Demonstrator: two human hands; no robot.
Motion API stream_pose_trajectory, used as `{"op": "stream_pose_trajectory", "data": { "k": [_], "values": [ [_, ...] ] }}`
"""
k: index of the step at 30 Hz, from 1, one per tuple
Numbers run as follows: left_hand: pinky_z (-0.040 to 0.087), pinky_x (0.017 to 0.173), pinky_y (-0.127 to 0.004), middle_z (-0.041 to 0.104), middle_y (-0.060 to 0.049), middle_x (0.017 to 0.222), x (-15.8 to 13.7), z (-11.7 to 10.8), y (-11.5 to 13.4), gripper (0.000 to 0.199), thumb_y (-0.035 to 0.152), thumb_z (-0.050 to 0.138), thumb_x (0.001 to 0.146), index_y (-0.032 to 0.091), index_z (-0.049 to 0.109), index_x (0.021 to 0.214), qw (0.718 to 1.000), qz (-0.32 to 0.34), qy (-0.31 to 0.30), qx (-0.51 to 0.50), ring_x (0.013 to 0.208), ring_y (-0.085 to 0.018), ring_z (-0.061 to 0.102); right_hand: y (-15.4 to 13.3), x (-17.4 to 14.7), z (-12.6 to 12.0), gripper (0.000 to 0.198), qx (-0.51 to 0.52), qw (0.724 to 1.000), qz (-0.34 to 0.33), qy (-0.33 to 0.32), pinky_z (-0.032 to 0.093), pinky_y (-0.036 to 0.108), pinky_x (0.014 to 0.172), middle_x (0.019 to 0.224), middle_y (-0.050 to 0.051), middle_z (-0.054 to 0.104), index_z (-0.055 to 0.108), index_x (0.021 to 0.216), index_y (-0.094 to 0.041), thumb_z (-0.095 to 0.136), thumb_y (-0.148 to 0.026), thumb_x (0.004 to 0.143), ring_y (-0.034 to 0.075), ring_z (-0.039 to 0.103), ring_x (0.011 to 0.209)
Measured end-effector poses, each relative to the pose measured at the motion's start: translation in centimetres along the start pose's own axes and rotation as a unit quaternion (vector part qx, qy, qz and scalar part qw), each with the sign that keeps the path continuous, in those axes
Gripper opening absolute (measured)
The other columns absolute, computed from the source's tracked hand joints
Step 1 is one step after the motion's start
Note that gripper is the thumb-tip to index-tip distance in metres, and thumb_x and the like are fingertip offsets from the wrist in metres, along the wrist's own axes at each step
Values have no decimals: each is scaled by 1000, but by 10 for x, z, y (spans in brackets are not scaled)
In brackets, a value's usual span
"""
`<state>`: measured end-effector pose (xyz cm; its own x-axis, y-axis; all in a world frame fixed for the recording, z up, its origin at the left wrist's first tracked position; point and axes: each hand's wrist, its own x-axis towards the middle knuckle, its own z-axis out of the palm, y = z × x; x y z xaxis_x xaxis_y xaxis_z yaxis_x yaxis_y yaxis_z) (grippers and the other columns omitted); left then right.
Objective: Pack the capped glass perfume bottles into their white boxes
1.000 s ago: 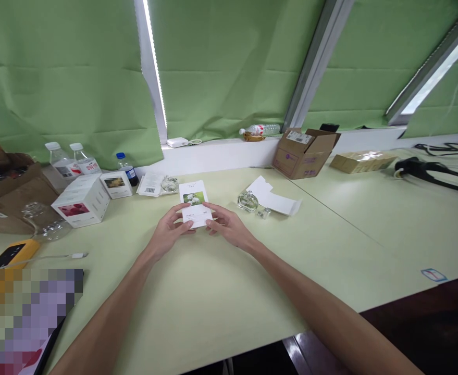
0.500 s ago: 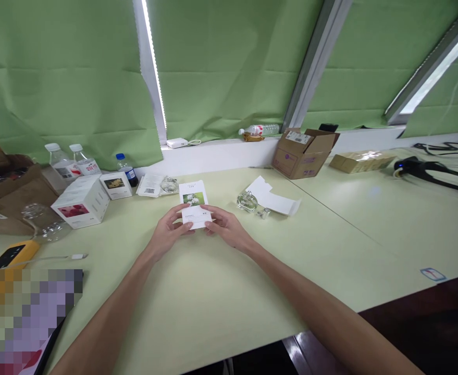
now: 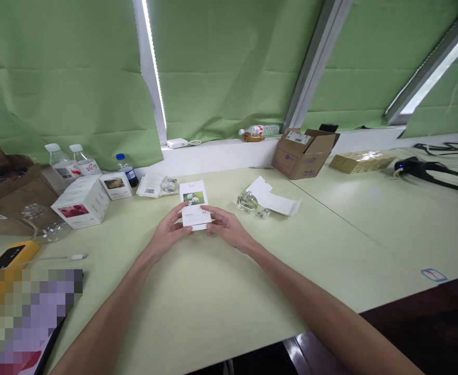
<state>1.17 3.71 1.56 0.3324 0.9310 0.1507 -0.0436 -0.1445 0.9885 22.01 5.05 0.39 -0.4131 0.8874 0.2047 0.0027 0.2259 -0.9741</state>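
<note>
A white carton (image 3: 196, 215) printed with white flowers on a green ground lies on the table, held between both of my hands. My left hand (image 3: 166, 230) grips its left side, the thumb at the near edge. On the right side, my right hand (image 3: 229, 228) has its fingers on top and its thumb by the near flap. A thin dark gap shows along that near end. To the right are a clear glass bottle (image 3: 247, 202), a small silvery cap piece (image 3: 265, 213) and an unfolded white card insert (image 3: 279, 200).
Behind the carton sit another glass bottle (image 3: 169, 184) and a white packet (image 3: 149, 186). White boxes (image 3: 91, 200), plastic bottles (image 3: 81, 161) and a brown bag (image 3: 21, 195) crowd the left. A cardboard box (image 3: 301, 156) stands by the sill (image 3: 213, 158); a yellow device (image 3: 15, 253) lies near left.
My right thumb has shifted slightly at the carton's near end, and a dark gap now shows along the flap there. Everything else stays in place.
</note>
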Motion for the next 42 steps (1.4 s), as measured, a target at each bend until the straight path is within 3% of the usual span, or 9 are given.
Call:
{"op": "stream_pose_trajectory", "data": {
  "k": [24, 42],
  "values": [
    [45, 96, -48, 51, -10, 135, -1, -4, 1, 82, 35, 71, 72, 32, 28, 142, 999, -29, -14, -4, 112, -27, 57, -6, -2, -7, 55, -17, 1000, 12, -11, 52, 37, 79, 114, 8, 63, 49, 132, -26, 63, -29, 80, 18, 60, 89],
    [47, 95, -48, 51, -9, 136, 0, -3, 1, 75, 35, 66, 77, 30, 29, 143, 1000, -17, -6, -11, 116, -28, 53, -7, -2, -3, 51, -23, 1000, 1, -7, 53, 35, 77, 117, 8, 62, 49, 131, -24, 60, -38, 83, 17, 60, 89]
  ]
}}
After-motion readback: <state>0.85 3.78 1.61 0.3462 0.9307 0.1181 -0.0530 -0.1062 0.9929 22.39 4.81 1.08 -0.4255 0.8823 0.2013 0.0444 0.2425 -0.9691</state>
